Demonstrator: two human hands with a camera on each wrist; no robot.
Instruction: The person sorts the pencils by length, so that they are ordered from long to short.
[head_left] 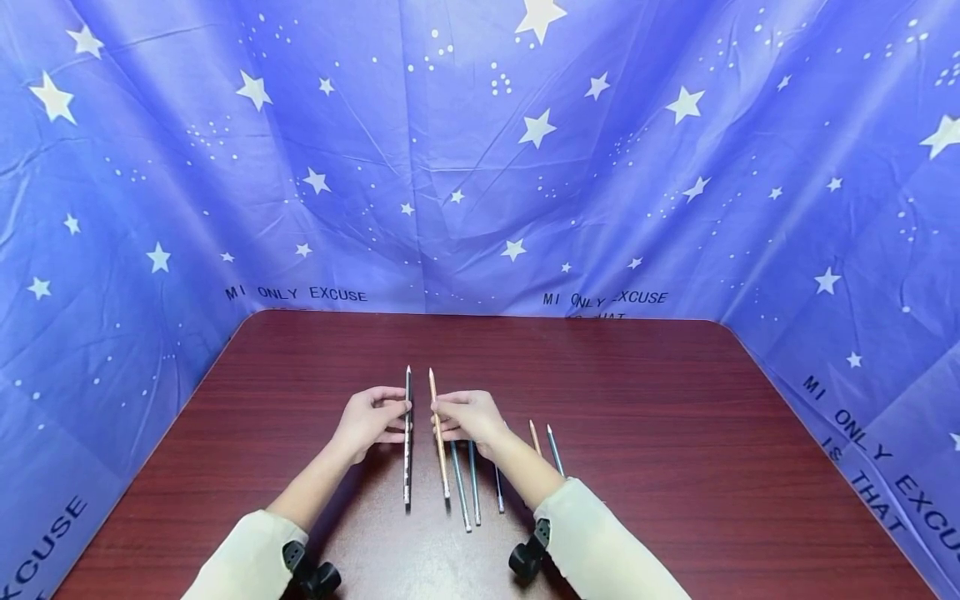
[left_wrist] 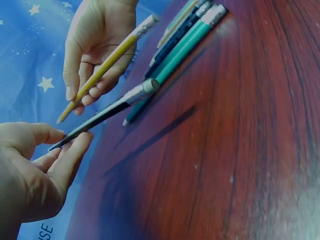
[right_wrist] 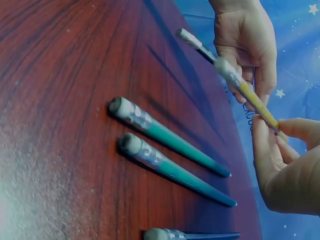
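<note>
Starry curtain (head_left: pixel 465 108), right hand (head_left: pixel 472 418) overlapping teal pencils (right_wrist: pixel 182 146)

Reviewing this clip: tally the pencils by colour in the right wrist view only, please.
Yellow pencil: 1, pinched by the right hand
Green pencils: 2, lying on the table
Dark pencils: 2, one held in the left hand, one on the table at the picture's lower edge
Total: 5

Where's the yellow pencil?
In the head view, the yellow pencil is pinched in the right hand, just right of the black pencil held by the left hand.
</note>
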